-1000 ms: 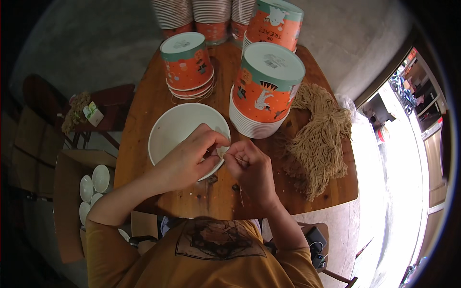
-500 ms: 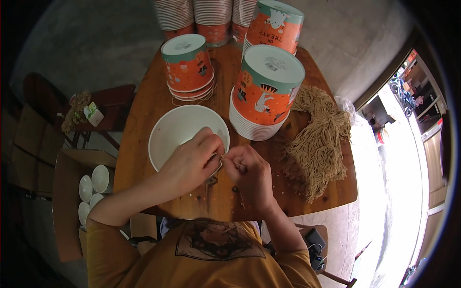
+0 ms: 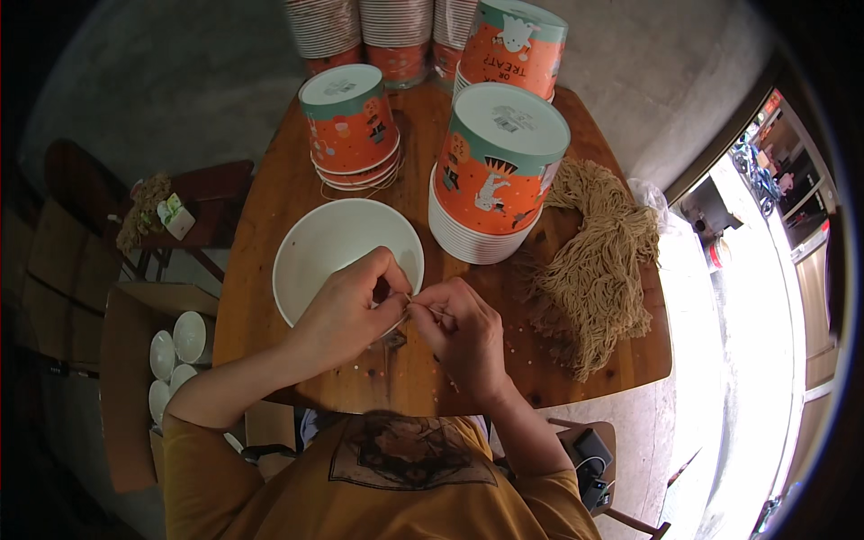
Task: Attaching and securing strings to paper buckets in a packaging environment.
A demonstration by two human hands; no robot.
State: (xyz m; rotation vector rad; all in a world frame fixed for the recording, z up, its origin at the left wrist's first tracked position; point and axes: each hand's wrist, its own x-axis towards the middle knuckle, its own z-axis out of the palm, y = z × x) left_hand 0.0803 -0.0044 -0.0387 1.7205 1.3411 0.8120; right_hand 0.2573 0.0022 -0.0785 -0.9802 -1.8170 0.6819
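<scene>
Left hand (image 3: 346, 310) and right hand (image 3: 461, 328) meet at near edge of worktop (image 3: 270, 225); both pinch thin string (image 3: 423, 306) between fingertips, held taut over rim of white bowl (image 3: 324, 247); pile of tan string (image 3: 594, 270) waits at right edge; stacked orange cups (image 3: 490, 171) stand behind, near reach.

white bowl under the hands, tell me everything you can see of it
The white bowl is round, plain and glossy, like coated paper or plastic, and looks empty inside. It stands upright, mouth up, on the wooden table near its front left. The left hand covers its near rim; whether it touches is unclear. The right hand sits just beside it. A stack of orange printed cups stands behind it, apart.
</scene>
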